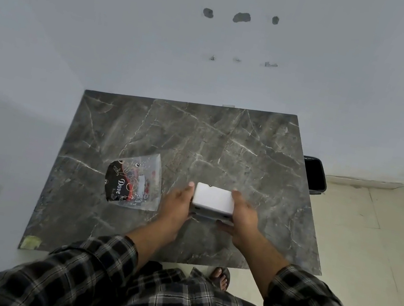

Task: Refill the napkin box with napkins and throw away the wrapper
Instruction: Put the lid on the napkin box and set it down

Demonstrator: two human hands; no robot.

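Observation:
A white napkin box (213,200) sits low over the dark marble table (223,146), near its front middle. My left hand (177,205) presses against the box's left side and my right hand (243,214) against its right side, so both hold it between them. A flattened clear wrapper (136,181) with black and red print lies on the table just left of my left hand. No loose napkins are visible, and I cannot tell what is inside the box.
A black bin (315,175) stands on the floor past the table's right edge. The table is pushed against white walls at the back and left. A sandalled foot (220,277) shows under the front edge. Yellow tape (31,241) marks the front left corner.

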